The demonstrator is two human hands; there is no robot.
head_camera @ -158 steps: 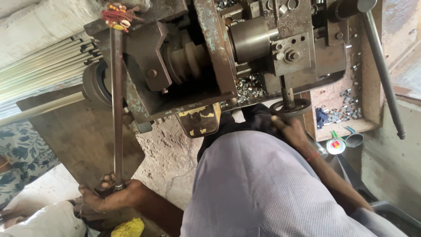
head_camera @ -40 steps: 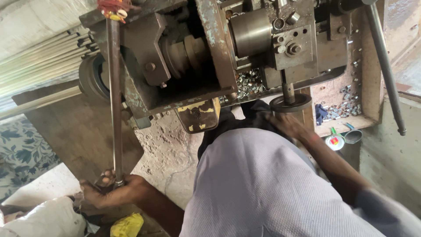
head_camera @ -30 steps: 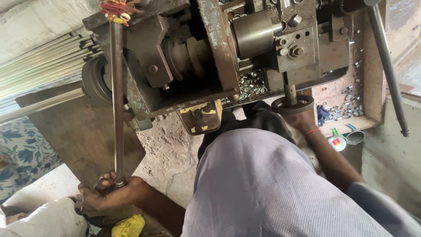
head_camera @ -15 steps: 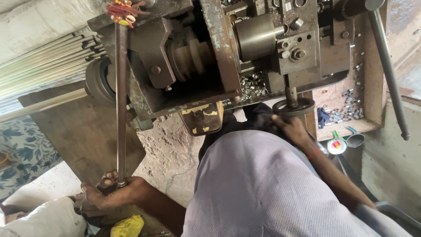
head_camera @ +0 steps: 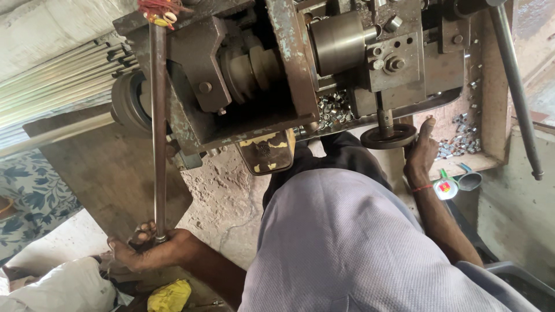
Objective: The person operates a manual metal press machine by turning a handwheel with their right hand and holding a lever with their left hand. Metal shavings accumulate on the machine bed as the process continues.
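My left hand [head_camera: 151, 249] was curled shut around the bottom end of the long, thin, dull steel lever rod [head_camera: 158, 133], fingers wrapped over its tip, low beside my hip. The rod ran straight up from my fist to the top of the old grey, rust-flecked iron lathe-like machine [head_camera: 277, 75], where a tuft of red thread [head_camera: 156, 8] was tied near its upper end.

My right hand [head_camera: 421, 153] was pressed against the rim of the small dark round metal handwheel [head_camera: 388, 136], thumb pointing up along its right edge and fingers folded beneath it; whether they closed fully round the rim I could not tell. A thin red string circled that wrist.

Just right of the wheel, small shiny metal pieces [head_camera: 459, 136] lay scattered in a shallow wooden tray [head_camera: 491, 86]. A bundle of pale metal bars [head_camera: 52, 81] stretched away to the left. A yellow cloth [head_camera: 169, 296] lay on the floor near my left forearm.
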